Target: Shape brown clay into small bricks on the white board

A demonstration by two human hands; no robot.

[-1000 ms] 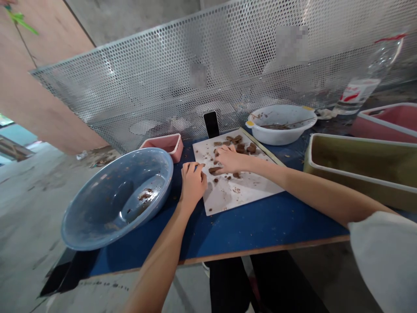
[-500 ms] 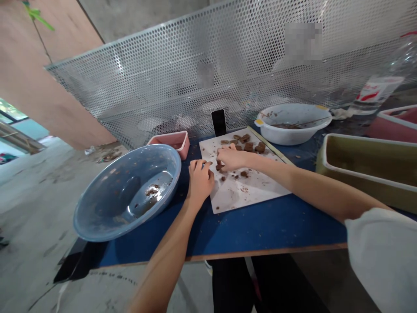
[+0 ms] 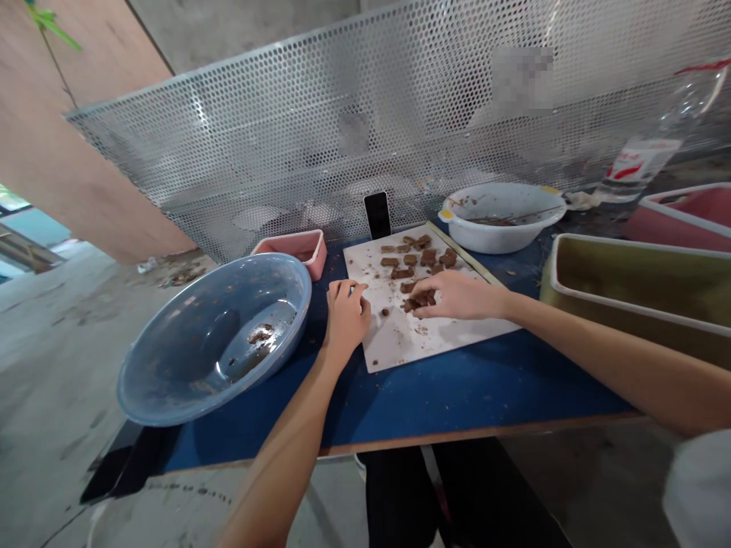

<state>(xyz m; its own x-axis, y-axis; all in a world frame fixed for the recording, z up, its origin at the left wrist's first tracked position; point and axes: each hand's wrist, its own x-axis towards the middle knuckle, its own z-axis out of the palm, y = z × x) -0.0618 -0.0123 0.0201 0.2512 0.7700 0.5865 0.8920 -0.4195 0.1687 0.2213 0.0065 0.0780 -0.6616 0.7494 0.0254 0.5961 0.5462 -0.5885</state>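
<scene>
A white board lies on the blue table, with brown clay-like pieces and crumbs spread over it. On the board's right half my right hand has its fingers curled round a dark brown clump, partly hidden by the fingers. My left hand rests at the board's left edge, its fingers bent and somewhat apart; nothing clearly shows in it. Several blocky brown pieces sit in loose rows towards the board's far side.
A large blue basin with wet brown residue stands left. Behind are a pink tub, an upright phone, and a white basin holding twigs. An olive planter and a plastic bottle are right. Perforated metal backs the table.
My right hand has moved right and nearer across the board, uncovering brown pieces on its left part. It now gathers round a clump. My left hand stays at the board's edge.
</scene>
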